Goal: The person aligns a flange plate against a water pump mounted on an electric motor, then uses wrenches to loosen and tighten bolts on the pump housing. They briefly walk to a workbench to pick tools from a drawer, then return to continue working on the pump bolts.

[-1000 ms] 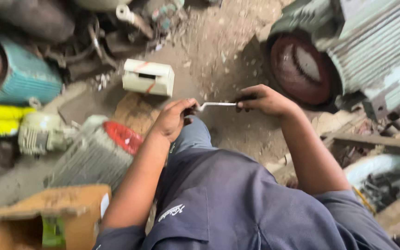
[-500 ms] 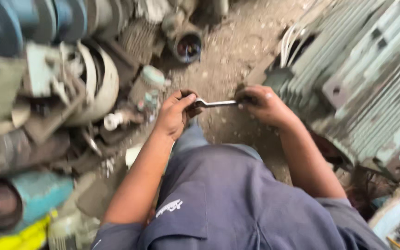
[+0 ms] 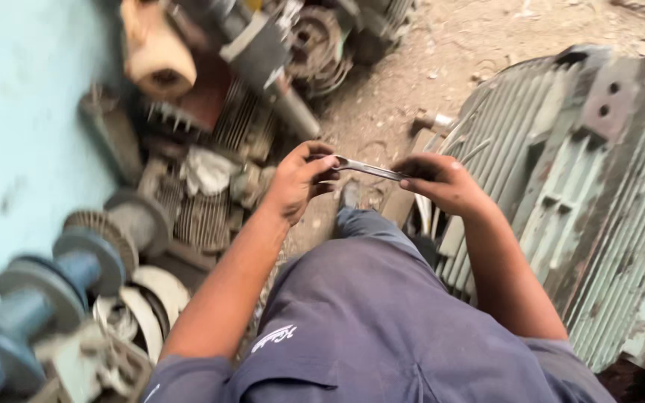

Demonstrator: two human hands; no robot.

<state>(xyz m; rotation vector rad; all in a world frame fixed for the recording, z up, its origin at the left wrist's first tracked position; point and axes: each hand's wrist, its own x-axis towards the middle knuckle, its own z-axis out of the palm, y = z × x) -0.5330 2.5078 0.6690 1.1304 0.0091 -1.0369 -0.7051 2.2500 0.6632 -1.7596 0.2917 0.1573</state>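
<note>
Both hands on a flat metal spanner [image 3: 371, 169], held level over the dirt floor [image 3: 412, 82]: left hand [image 3: 300, 181] pinches one end, right hand [image 3: 442, 183] grips the other. Not on any bolt yet; big finned motor housing [image 3: 584, 186] beside it looks untouched.

Bright smooth metal wrench [image 3: 369, 169]; matt ribbed metal motor casing [image 3: 561, 194] (paint flaking, rusty)

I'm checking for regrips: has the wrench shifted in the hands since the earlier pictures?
No. The wrench still spans between the left hand and right hand, above the knee, as before. Only the head camera swung, so the surrounding machinery differs.
</note>
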